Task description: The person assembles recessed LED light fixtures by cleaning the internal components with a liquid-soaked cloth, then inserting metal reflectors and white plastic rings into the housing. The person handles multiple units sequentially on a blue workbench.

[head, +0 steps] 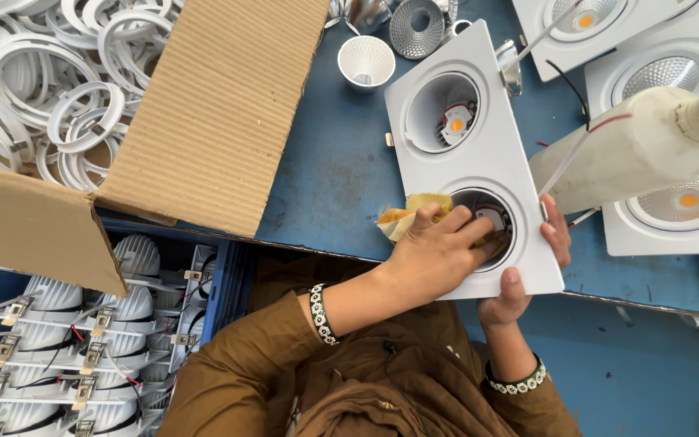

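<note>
White twin-hole light housing (479, 158), square-edged, orange chip in each opening, overhanging near edge of blue table (325, 162). Open brown cardboard box (212, 105) at left corner, full of white rings (74, 121). Left hand (434, 255) pressing yellow cloth (410, 212) into nearer hole; right hand (519, 279) clasping housing's near corner.

One open cardboard box (204, 121) stands at the upper left, on the blue table and over its edge. It is plain brown, with corrugated flaps; one wide flap leans to the right, another flap (34, 222) hangs toward the lower left. Inside the box lie many white plastic rings (66, 81), piled loosely. No label, sign or screen can be seen anywhere in the view.
</note>
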